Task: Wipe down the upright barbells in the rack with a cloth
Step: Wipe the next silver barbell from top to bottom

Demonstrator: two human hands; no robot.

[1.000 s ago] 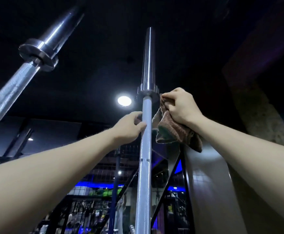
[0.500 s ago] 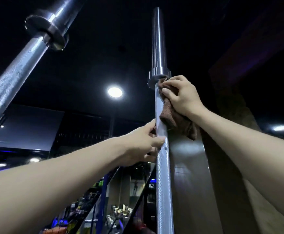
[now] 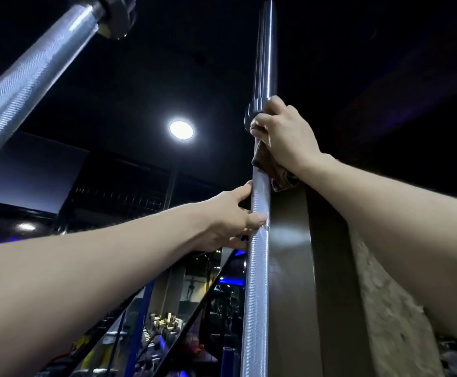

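Second barbell (image 3: 29, 77) leans upper left; ceiling light (image 3: 181, 130) between bars. Upright barbell (image 3: 258, 240): right hand (image 3: 284, 134) clamps brown cloth (image 3: 272, 170) under collar; left hand (image 3: 232, 219) grips shaft lower.

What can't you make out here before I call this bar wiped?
- Rack: below the bottom edge, head view; how the bar seats is unseen.
- Cloth: mostly under the right hand; only a tail shows.
- Collar: its right side is covered by that hand.
- Left hand: fingertips go behind the bar.
- Second bar: both ends cut off by the frame.
- Grime on the bar: lighting too dim.
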